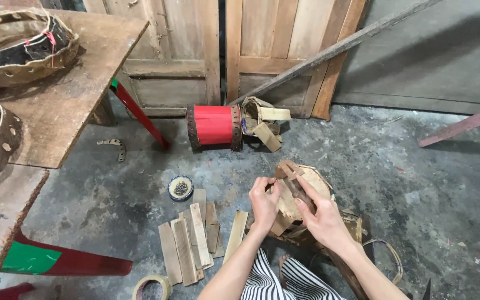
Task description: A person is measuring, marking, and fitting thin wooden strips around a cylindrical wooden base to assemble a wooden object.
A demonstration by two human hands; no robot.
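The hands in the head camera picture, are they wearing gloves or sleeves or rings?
No gloves: the left hand and the right hand are both bare, and so are the forearms, with no sleeves reaching them. I can see no rings, watch or bracelet. Black-and-white striped cloth shows between the arms.

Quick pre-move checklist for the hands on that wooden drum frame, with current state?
1. Left hand gripping drum frame: ok.
2. Right hand on the frame's slat: ok.
3. Frame steady on its base: cannot tell, base hidden by hands.
4. Spare slats lie on the floor beside the left hand: ok.
5. Small dish upright, contents inside: ok.
6. Tape roll on the floor near the person: ok.
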